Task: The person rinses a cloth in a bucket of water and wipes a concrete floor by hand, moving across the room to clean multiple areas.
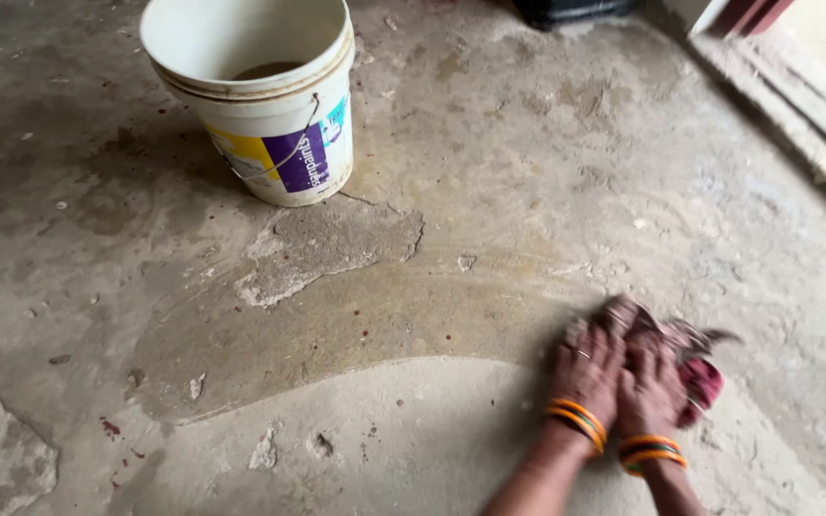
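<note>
Cracked grey concrete floor (pixel 489 172), partly wetted; white plastic bucket (pixel 260 96) stood near far edge, red rag (pixel 690 368) laid near right edge.

white plastic bucket (pixel 270 115) with wire handle, cracked concrete floor (pixel 489 162), wet arc
</note>
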